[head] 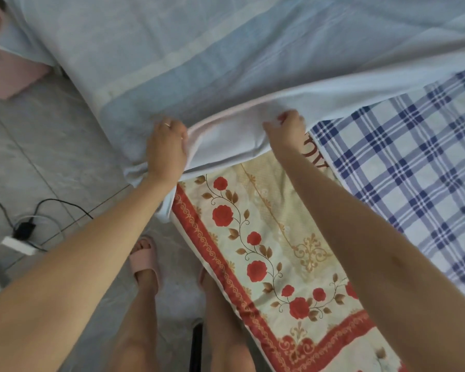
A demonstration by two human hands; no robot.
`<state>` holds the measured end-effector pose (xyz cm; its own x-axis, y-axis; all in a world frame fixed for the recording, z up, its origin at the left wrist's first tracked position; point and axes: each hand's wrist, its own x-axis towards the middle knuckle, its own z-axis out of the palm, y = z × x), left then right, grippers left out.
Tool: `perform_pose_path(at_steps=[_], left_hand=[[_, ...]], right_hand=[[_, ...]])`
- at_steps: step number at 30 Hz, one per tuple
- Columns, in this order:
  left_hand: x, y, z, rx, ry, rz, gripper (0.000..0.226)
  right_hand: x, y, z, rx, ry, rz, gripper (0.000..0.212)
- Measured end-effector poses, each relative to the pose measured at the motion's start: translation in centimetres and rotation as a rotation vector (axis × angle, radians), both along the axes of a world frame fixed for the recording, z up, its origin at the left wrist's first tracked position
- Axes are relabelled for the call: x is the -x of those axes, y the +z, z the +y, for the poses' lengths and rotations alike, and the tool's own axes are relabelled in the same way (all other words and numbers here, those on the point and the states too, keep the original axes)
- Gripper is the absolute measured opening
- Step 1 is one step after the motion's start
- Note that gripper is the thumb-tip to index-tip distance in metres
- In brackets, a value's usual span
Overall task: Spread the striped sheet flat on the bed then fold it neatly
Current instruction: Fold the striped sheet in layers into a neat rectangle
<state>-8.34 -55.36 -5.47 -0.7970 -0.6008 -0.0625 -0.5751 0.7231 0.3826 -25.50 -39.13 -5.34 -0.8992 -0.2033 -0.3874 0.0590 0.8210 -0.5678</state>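
Head cam, looking down over the bed edge. The striped sheet (226, 63) is pale blue with lighter bands and takes up the whole top of the frame. It lies over the bed and hangs off the side toward the tiled floor (38, 157). Its near edge is lifted, showing a pinkish-white hem.

The left hand (167, 146) has its fingers curled around that hem near the bed's side, with a ring on one finger. The right hand (287, 130) is bunched tight on the same edge further along, so the fabric stretches between them.

Under the sheet there's a floral cover (266, 237) with red roses, and beside it a blue plaid cloth (414, 170). Pink slippers (145, 259) are down on the floor, and a power strip (18, 244) with cables sits off to the left.
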Motion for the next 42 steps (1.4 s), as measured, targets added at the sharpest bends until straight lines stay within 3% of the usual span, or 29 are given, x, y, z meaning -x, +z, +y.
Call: perform_pose_path(at_steps=[2,5,7,10,13,18,22,25,28,33,37,39,42], left_hand=[[-1.2,0.0,2.2,0.120,-0.227,0.027,0.011],[-3.3,-1.4,3.7,0.234,-0.368,-0.116,0.022],[-3.9,-2.1,3.4,0.242,-0.227,-0.217,0.033],[-3.4,-1.7,3.0,0.173,-0.087,-0.302,0.040],[-2.7,-0.8,3.2,0.064,-0.068,-0.301,0.031],[-4.8,0.0,2.8,0.011,-0.004,-0.163,0.018],[-7.3,0.9,4.1,0.042,-0.059,-0.023,0.019],[-9.3,1.8,6.6,0.025,-0.213,0.077,0.025],[-10.4,2.4,8.8,-0.027,-0.261,0.044,0.023],[-10.6,3.0,10.5,-0.135,-0.166,0.025,0.032],[-12.6,1.4,12.7,-0.213,-0.214,-0.190,0.040],[-14.0,-0.1,13.8,-0.396,-0.015,-0.263,0.036],[-13.9,-0.9,13.7,-1.044,0.735,-0.132,0.004]], right_hand=[[-2.1,-1.2,0.1,-0.111,0.027,-0.116,0.058],[-4.1,-1.9,-0.3,-0.388,0.227,0.018,0.070],[-4.2,-1.9,-0.9,-0.471,0.298,0.084,0.060],[-4.0,-2.2,-1.2,-0.511,0.376,0.123,0.025],[-4.4,-2.2,-0.9,-0.437,0.397,0.164,0.023],[-5.0,-1.4,1.7,0.044,0.134,-0.075,0.009],[-7.8,0.0,6.5,0.203,0.047,-0.129,0.006],[-10.7,0.0,10.5,0.280,-0.152,-0.237,0.010],[-13.2,0.2,12.4,0.388,-0.380,-0.310,0.018],[-14.9,0.2,13.1,0.620,-0.736,-0.431,0.019],[-15.9,-0.5,13.2,0.467,-0.857,-0.538,0.017],[-15.7,-0.6,12.7,0.415,-0.920,-0.556,0.014],[-15.4,-0.2,11.1,0.384,-1.081,-0.565,0.021]])
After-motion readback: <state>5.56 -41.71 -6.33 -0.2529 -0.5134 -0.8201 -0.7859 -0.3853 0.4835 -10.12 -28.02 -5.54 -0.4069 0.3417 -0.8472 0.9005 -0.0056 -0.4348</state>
